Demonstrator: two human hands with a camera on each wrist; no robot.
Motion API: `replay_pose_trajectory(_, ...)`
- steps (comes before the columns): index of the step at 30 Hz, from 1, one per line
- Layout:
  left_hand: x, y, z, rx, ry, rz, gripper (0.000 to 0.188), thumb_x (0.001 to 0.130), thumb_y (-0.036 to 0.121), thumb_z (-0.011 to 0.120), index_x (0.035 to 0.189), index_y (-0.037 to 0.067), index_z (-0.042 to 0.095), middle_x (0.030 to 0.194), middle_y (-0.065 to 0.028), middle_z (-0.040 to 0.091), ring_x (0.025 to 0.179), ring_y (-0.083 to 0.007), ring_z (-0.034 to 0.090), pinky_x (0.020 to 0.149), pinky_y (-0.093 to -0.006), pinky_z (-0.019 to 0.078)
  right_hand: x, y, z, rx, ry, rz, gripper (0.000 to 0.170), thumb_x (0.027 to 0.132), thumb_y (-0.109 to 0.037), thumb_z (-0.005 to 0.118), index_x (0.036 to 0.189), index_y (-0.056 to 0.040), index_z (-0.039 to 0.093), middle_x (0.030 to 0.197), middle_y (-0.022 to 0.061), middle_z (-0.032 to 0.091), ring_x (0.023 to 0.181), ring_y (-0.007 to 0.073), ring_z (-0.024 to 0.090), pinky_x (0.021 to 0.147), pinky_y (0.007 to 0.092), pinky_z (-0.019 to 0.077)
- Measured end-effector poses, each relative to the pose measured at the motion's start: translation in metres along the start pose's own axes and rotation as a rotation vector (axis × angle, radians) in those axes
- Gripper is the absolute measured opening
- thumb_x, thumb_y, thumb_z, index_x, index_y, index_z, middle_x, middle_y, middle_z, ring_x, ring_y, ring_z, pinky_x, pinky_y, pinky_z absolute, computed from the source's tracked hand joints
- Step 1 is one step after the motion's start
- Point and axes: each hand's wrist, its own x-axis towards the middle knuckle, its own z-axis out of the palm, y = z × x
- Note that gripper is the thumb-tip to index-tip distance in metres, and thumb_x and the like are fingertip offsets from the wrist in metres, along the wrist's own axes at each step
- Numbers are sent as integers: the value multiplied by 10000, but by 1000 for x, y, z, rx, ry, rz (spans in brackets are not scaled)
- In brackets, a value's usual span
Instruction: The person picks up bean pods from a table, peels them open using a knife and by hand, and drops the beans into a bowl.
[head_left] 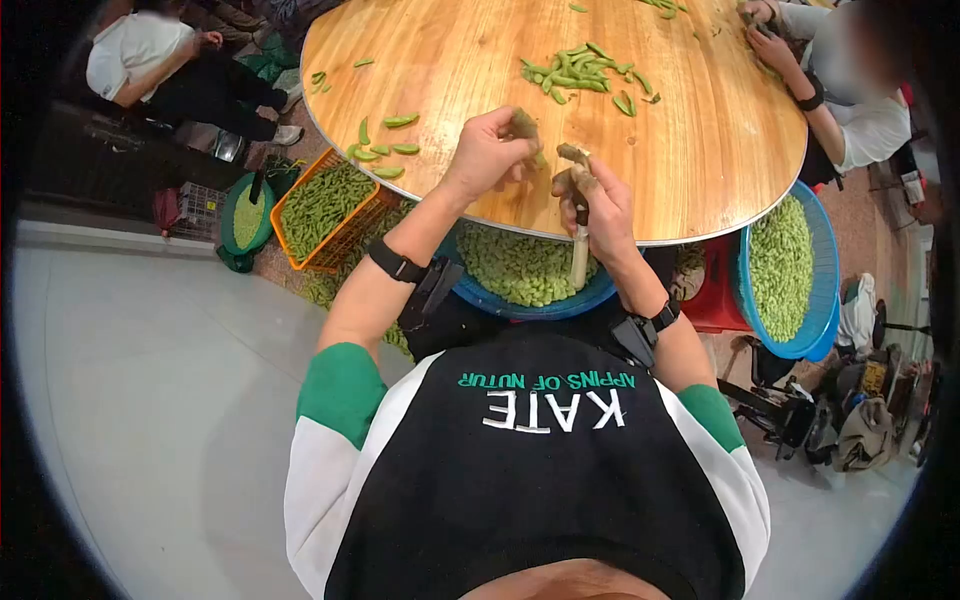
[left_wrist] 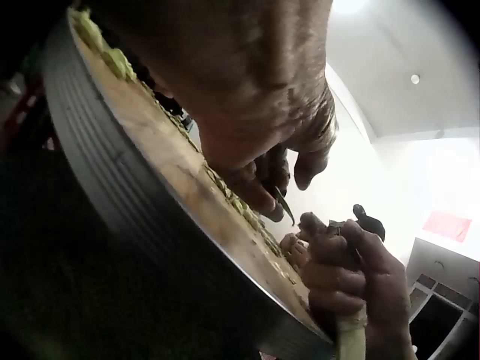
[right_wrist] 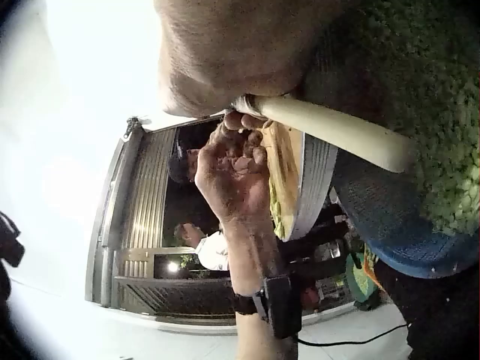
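Observation:
My left hand is over the near edge of the round wooden table, fingers bent. In the left wrist view its fingertips pinch a slim green bean pod, mostly hidden by the fingers. Close by on the right, my right hand curls round a tool with a pale, smooth handle. The handle sticks out below the fist, pointing down over the table edge; the tool's working end is hidden in the hand. Loose green pods lie left of my hands, and a pile of pods lies beyond them.
Under the table edge stands a blue basin of shelled green beans; another blue basin is at right, beside a red stool. An orange crate of pods and a green basin stand left. Other people sit at far left and far right.

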Motion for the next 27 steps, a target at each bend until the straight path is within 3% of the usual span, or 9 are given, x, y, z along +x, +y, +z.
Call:
replay_pose_trajectory(2,-4,5,12,-29,79,115,128,824,21,640,935,33,579,814,-31,623,678,-51,588,502,-181,434,0,-4,3,61,15,-2,292,982,-178,436,1222,-27,506,805,47,583,511,58,457,443,200,384)
replay_pose_trajectory(12,-7,1,29,-263,108,130,124,822,-16,635,926,16,574,810,-18,618,698,-43,561,522,-195,422,0,2,-6,58,-17,20,287,979,-155,445,1216,-10,514,833,63,594,534,69,470,442,207,389)
replay_pose_trajectory(15,-12,5,31,-242,92,60,127,820,-21,637,927,19,582,804,-10,618,692,-42,557,549,-194,430,0,3,-7,53,-46,-4,286,976,-148,448,1218,-11,517,835,63,596,541,68,474,445,205,390)
replay_pose_trajectory(17,-12,4,36,-179,193,167,133,817,-24,645,932,15,591,793,-5,618,671,-52,565,572,-205,449,0,3,-6,99,-37,-1,257,972,-159,464,1171,-11,534,821,37,605,514,48,469,430,190,382)
replay_pose_trajectory(21,-10,-2,36,-99,184,194,107,819,-27,648,908,8,600,793,-7,621,665,-63,574,583,-214,468,-1,1,-5,117,-20,24,256,974,-163,467,1168,-12,535,825,37,607,526,46,470,430,188,378)
replay_pose_trajectory(27,-22,8,46,-270,84,184,96,829,-59,622,909,-11,598,871,-23,626,763,-86,592,699,-224,499,-2,-2,-8,88,-96,-10,295,974,-167,470,1220,-14,523,822,35,604,532,45,467,433,188,382)
